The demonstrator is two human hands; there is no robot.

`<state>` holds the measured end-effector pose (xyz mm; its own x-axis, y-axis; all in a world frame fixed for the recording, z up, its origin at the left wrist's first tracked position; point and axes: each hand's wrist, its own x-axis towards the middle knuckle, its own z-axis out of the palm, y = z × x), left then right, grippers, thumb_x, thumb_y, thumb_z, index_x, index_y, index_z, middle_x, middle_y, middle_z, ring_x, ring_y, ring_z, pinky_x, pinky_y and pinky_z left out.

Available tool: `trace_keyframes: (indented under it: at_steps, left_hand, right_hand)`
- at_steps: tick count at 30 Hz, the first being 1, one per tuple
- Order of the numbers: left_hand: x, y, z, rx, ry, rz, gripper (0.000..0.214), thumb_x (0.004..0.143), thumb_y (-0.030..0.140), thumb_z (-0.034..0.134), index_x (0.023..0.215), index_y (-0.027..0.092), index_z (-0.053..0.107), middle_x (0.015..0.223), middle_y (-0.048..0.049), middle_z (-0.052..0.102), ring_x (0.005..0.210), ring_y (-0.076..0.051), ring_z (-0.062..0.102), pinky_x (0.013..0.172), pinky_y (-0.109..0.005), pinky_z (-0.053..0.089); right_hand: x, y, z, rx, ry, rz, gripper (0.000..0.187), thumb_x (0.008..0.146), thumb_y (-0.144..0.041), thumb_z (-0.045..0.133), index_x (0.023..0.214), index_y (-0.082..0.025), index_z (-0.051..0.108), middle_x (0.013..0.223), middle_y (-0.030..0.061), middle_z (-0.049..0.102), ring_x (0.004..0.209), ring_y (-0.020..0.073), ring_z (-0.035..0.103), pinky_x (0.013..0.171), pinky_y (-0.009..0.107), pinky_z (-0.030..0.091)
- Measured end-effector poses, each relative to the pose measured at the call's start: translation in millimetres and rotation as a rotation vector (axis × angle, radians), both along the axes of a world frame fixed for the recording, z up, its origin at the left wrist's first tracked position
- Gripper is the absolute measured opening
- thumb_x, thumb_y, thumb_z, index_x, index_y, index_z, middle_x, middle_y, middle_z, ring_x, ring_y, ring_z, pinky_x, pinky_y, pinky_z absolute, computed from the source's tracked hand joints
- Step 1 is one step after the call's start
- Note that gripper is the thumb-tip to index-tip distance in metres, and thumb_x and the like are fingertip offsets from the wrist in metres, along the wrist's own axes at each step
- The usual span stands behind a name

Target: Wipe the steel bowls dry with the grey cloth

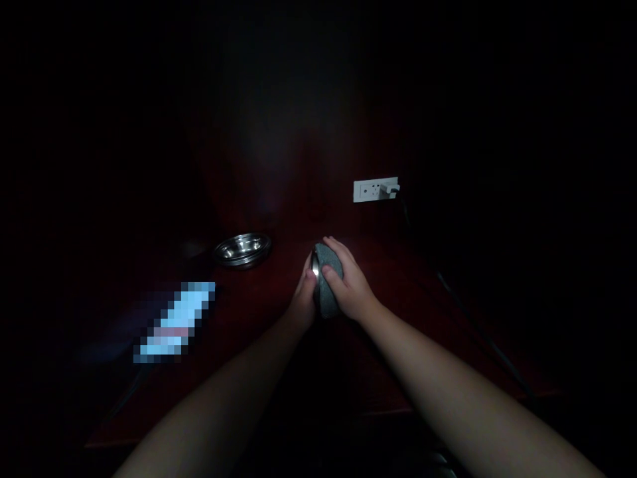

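Note:
Over the middle of a dark red table, my two hands meet around a shiny steel bowl (315,264) held on its edge. My left hand (303,300) grips the bowl from the left, with its thumb on the near side. A grey cloth (328,300), rough in texture, lies against the bowl's right face. Fingers and thumb of my right hand (354,285) are closed around this cloth and press it to the bowl. Most of the bowl is hidden behind the hands and cloth.
More steel bowls, apparently stacked (243,249), sit at the back left. Nearer on the left glows a blurred-out bright screen (176,322). A white wall socket (367,190) holds a plug (390,190). Along the right runs a dark cable (478,326). Surroundings are very dark.

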<state>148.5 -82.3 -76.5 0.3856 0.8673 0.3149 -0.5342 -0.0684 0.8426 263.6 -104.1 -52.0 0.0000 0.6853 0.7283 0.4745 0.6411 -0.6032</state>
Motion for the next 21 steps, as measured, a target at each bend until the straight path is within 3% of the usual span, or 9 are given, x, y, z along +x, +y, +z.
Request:
trace_keyframes:
  at_steps: [6,21]
  left_hand:
    - [3.3,-6.6,14.9,-0.331,-0.089,-0.076,0.062,0.081,0.062,0.040,0.110,0.012,0.061,0.106,-0.0128,0.068,0.121,-0.030,0.051,0.104,-0.042,0.037]
    - [-0.7,-8.0,23.6,-0.376,-0.195,-0.236,0.072,0.080,0.069,0.032,0.115,0.012,0.058,0.109,-0.0145,0.066,0.118,-0.030,0.052,0.102,-0.046,0.037]
  right_hand:
    - [3.2,0.2,0.2,-0.014,-0.068,-0.033,0.056,0.086,-0.040,0.048,0.137,-0.020,0.038,0.145,0.0109,0.035,0.135,0.0247,0.031,0.111,0.048,0.026]
    - [14.3,9.4,-1.2,-0.065,-0.047,-0.031,0.050,0.087,-0.044,0.046,0.132,-0.023,0.046,0.142,0.0094,0.042,0.133,0.0245,0.036,0.110,0.048,0.028]
